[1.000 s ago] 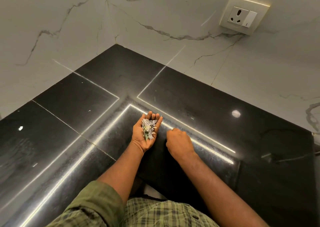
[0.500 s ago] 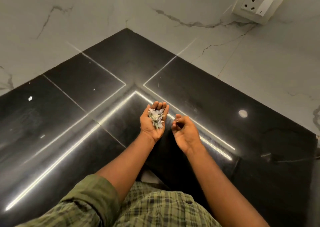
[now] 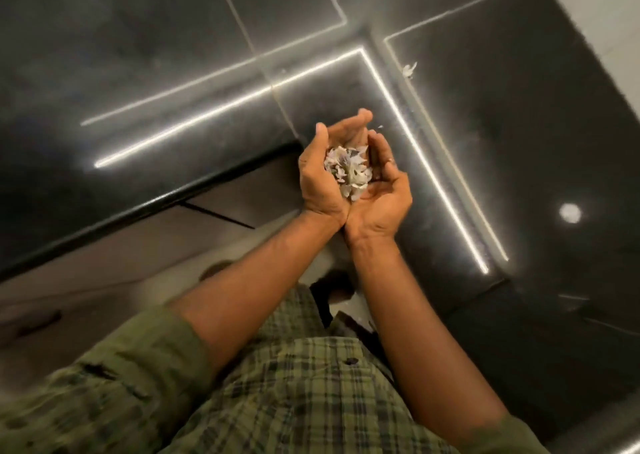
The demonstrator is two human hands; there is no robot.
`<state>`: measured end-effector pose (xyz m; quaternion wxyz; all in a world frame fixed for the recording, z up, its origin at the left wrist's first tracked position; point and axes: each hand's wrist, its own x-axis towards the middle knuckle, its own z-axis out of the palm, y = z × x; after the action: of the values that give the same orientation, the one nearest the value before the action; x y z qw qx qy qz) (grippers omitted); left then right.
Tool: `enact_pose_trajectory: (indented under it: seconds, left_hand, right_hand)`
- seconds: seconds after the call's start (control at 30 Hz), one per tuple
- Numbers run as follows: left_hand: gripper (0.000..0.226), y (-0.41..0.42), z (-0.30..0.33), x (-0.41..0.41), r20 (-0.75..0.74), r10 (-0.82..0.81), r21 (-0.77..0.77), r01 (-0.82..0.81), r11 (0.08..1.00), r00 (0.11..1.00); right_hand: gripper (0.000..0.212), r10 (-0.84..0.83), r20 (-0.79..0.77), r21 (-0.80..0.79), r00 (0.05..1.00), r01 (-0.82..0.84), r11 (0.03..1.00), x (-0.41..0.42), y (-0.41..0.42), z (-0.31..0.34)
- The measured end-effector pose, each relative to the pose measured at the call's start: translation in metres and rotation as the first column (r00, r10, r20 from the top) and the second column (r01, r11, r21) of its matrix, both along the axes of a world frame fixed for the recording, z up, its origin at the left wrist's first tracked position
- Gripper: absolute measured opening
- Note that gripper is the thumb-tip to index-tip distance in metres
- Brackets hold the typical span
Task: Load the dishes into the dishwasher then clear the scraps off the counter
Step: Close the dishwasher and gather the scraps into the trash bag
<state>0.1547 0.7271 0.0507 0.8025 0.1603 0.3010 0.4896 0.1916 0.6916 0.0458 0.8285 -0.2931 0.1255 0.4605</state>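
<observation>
A pile of pale, papery scraps (image 3: pixel 348 171) lies in my two hands, which are pressed together at the wrists into a bowl. My left hand (image 3: pixel 317 186) curls round the left side of the pile and my right hand (image 3: pixel 386 195) cups it from the right and below. The hands hover over the inner corner of the glossy black counter (image 3: pixel 519 124), near its front edge. One small loose scrap (image 3: pixel 409 69) lies on the counter beyond the hands. No dishes or dishwasher are in view.
The counter's rounded front edge (image 3: pixel 207 184) runs diagonally to the left, with brown cabinet fronts (image 3: pixel 131 249) below it. A strip of white wall (image 3: pixel 620 20) shows at the top right. Bright light strips reflect in the counter top.
My right hand has joined my left, so both now cup the scraps together. The hands have drawn back toward the counter's edge and my view has tilted down.
</observation>
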Motion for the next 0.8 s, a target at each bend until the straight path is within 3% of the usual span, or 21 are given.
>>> enact_pose_trajectory:
  seconds: [0.3, 0.4, 0.53, 0.67, 0.8]
  left_hand:
    - [0.053, -0.039, -0.010, -0.059, -0.272, 0.145, 0.190, -0.095, 0.977, 0.951]
    - [0.053, -0.057, -0.012, -0.084, -0.314, 0.182, 0.216, -0.116, 0.969, 0.932]
    - [0.048, -0.081, -0.029, -0.144, -0.391, 0.252, 0.286, -0.143, 0.948, 0.885]
    - [0.048, -0.105, -0.055, -0.211, -0.492, 0.387, 0.422, -0.175, 0.890, 0.780]
    - [0.047, -0.132, -0.085, -0.253, -0.548, 0.505, 0.430, -0.293, 0.854, 0.667]
  right_hand:
    - [0.061, 0.230, 0.147, -0.045, 0.962, -0.226, 0.973, -0.050, -0.029, -0.012]
    - [0.060, 0.258, 0.215, -0.135, 0.942, -0.233, 0.963, -0.075, -0.038, -0.015]
    - [0.057, 0.395, 0.214, -0.143, 0.894, -0.371, 0.918, -0.131, -0.053, -0.029]
    - [0.062, 0.564, 0.221, -0.076, 0.795, -0.563, 0.823, -0.197, -0.071, -0.052]
    - [0.059, 0.728, 0.231, -0.035, 0.646, -0.742, 0.670, -0.236, -0.089, -0.085]
